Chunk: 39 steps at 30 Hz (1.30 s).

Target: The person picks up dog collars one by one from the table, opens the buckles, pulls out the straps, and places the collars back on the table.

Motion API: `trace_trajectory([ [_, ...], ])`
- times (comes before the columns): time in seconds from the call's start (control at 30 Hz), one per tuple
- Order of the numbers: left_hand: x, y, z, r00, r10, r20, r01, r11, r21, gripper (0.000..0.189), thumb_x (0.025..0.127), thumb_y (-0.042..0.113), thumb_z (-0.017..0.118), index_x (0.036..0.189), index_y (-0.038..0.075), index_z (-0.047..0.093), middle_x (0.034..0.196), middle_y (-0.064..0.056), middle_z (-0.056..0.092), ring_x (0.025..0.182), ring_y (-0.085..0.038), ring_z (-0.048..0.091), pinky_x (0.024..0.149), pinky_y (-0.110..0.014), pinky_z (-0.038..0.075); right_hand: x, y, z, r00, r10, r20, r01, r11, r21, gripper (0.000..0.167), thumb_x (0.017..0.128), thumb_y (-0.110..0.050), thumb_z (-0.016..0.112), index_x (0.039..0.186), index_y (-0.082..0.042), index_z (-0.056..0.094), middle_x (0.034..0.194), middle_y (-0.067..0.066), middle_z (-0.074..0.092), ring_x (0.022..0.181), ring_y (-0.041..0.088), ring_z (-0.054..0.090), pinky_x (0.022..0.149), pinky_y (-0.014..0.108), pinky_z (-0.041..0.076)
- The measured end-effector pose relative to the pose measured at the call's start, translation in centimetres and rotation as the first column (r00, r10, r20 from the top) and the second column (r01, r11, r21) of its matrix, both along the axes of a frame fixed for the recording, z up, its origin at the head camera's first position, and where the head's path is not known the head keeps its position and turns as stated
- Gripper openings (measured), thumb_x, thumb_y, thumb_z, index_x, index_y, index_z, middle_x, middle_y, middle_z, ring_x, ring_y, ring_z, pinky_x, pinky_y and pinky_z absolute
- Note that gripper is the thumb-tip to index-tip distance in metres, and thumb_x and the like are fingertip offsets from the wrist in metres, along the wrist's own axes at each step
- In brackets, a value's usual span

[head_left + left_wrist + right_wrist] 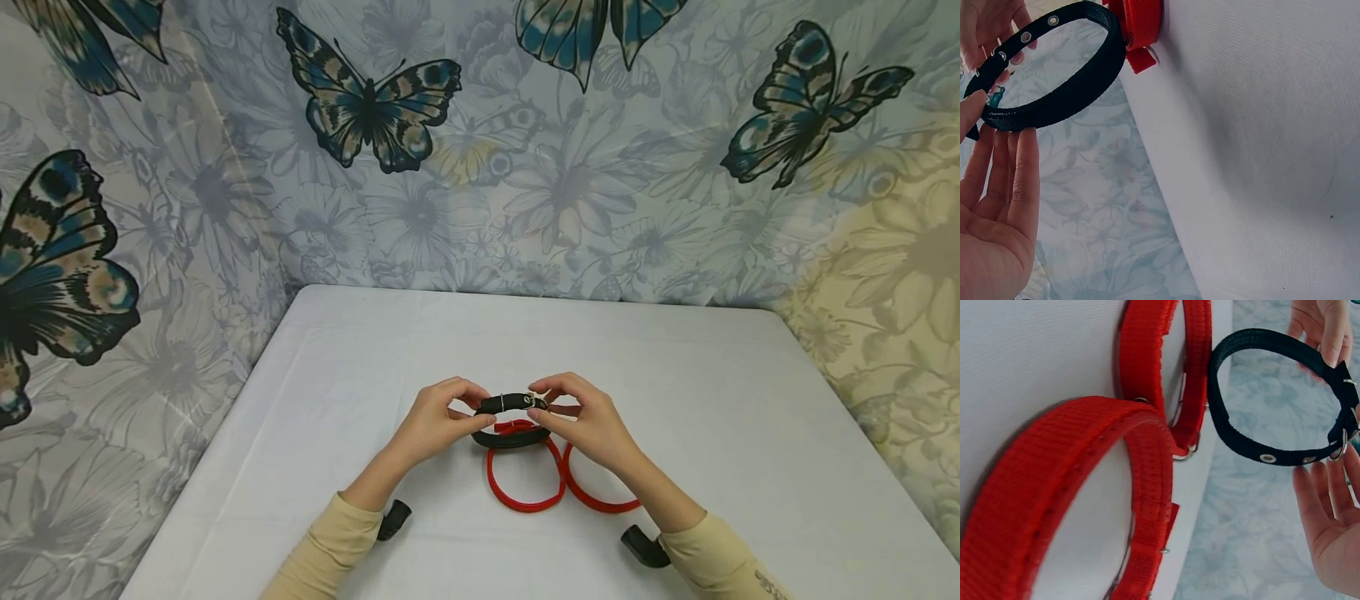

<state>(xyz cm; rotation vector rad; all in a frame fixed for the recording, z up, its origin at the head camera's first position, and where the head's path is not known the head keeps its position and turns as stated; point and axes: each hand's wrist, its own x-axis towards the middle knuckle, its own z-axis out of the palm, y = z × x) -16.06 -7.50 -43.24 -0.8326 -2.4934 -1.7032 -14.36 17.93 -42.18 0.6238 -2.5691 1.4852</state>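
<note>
A black collar [512, 442] with a metal buckle and eyelets [1267, 459] is buckled into a loop and held up between both hands. My left hand [437, 418] pinches its left side between thumb and fingertips. On the other side, my right hand [594, 423] pinches the band by the buckle and rings, thumb below and fingers above. Behind and below the black loop, a red collar [527, 507] stands on the table. Against it sits a second red collar [600, 505], partly hidden by the right forearm; both are closed loops with metal fittings.
A white cloth [360, 350] covers the table. Black wrist straps [393, 521] show at both sleeves. Patterned walls with butterflies [371, 112] rise behind the table and along its sides.
</note>
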Motion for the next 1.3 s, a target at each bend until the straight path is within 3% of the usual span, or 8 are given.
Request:
trace_trajectory([
  [0.33, 0.0, 0.2, 0.2, 1.0, -0.022, 0.007, 0.022, 1.0, 0.002, 0.021, 0.081, 0.011, 0.081, 0.099, 0.013, 0.071, 0.092, 0.007, 0.065, 0.088, -0.01, 0.063, 0.07, -0.025, 0.058, -0.2, -0.6, 0.6, 0.998, 0.052, -0.03, -0.052, 0.999, -0.005, 0.024, 0.085, -0.018, 0.078, 0.107, -0.021, 0.07, 0.105, -0.009, 0.064, 0.089, 0.015, 0.059, 0.081, 0.031, 0.057],
  [0.53, -0.1, 0.3, 0.4, 0.999, -0.032, -0.026, 0.032, 0.999, 0.002, 0.023, 0.08, 0.01, 0.081, 0.101, 0.014, 0.071, 0.092, 0.007, 0.065, 0.087, -0.011, 0.063, 0.069, -0.024, 0.058, -0.1, -0.8, 0.7, 0.997, 0.06, -0.053, -0.06, 0.998, -0.002, 0.019, 0.087, -0.018, 0.076, 0.104, -0.023, 0.07, 0.103, -0.009, 0.064, 0.088, 0.014, 0.06, 0.081, 0.031, 0.057],
  [0.8, 0.0, 0.9, 1.0, 0.997, -0.029, -0.076, 0.026, 0.999, -0.045, 0.03, 0.081, 0.022, 0.082, 0.108, 0.016, 0.071, 0.099, 0.011, 0.066, 0.094, -0.008, 0.061, 0.075, -0.024, 0.056, 0.2, -1.0, 0.6, 0.997, 0.054, -0.055, -0.055, 0.998, -0.004, 0.018, 0.087, -0.018, 0.076, 0.103, -0.023, 0.069, 0.102, -0.01, 0.064, 0.088, 0.014, 0.06, 0.08, 0.029, 0.057],
  [1.03, 0.2, 1.3, 1.0, 0.994, -0.006, -0.11, -0.002, 0.997, -0.079, 0.024, 0.083, 0.024, 0.08, 0.105, 0.018, 0.073, 0.095, 0.014, 0.067, 0.089, -0.005, 0.062, 0.073, -0.023, 0.056, 0.2, -1.1, 0.6, 0.995, 0.062, -0.073, -0.061, 0.998, 0.01, 0.019, 0.087, -0.018, 0.075, 0.104, -0.023, 0.069, 0.103, -0.011, 0.063, 0.089, 0.012, 0.06, 0.081, 0.03, 0.056],
  [1.3, 0.6, 1.4, 1.1, 0.99, -0.008, -0.141, -0.005, 0.996, -0.088, 0.022, 0.083, 0.021, 0.08, 0.102, 0.015, 0.073, 0.094, 0.008, 0.068, 0.088, -0.008, 0.063, 0.072, -0.021, 0.056, 0.2, -1.5, 0.5, 0.987, 0.101, -0.125, -0.1, 0.995, 0.018, 0.022, 0.086, -0.019, 0.077, 0.106, -0.022, 0.068, 0.105, -0.01, 0.063, 0.093, 0.012, 0.059, 0.082, 0.032, 0.056],
])
